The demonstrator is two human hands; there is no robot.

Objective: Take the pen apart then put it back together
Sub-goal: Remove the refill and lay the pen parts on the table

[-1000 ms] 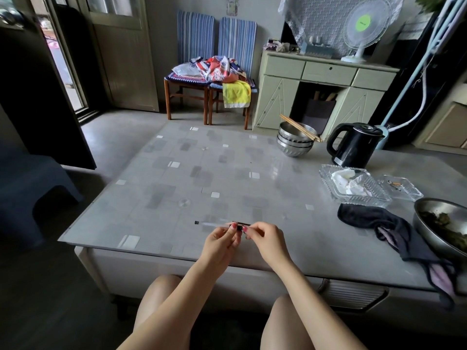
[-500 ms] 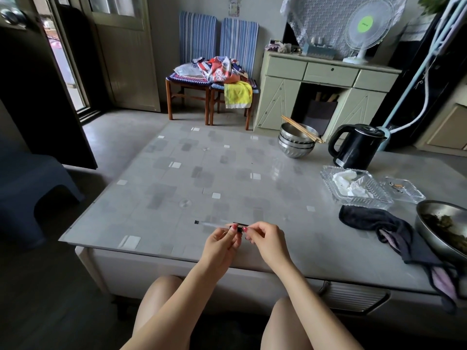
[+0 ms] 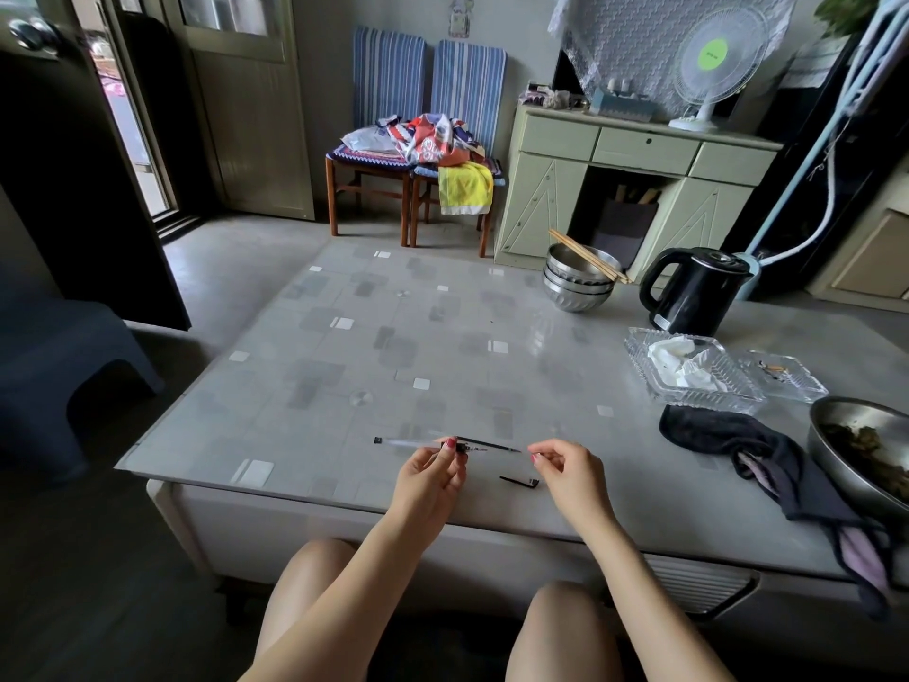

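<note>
A: Where does the pen stand in the job?

B: Partly apart, by the look of it. The left hand pinches the clear barrel near its dark grip end, the barrel running out toward nine o'clock with a small black plug at its far tip. A thin dark refill sticks out of the grip end toward three o'clock. It seems to be sliding free, though whether it has fully left the barrel cannot be told.

A: And the right hand?

B: Its fingertips are closed together just past the refill's tip. They may hold something tiny, but it is too small to tell. A small black piece, likely the cap or tip, lies on the table between the hands, at about six o'clock from the refill.

A: So what is left?

B: Probably pulling the refill clear, then the whole reassembly.

A: Anything in the way?

B: Nothing close. A dark cloth lies at three o'clock, a glass tray and a black kettle toward two, stacked steel bowls near one. All are well apart from the hands. The loose black piece lies near the table's front edge and could roll off.
</note>
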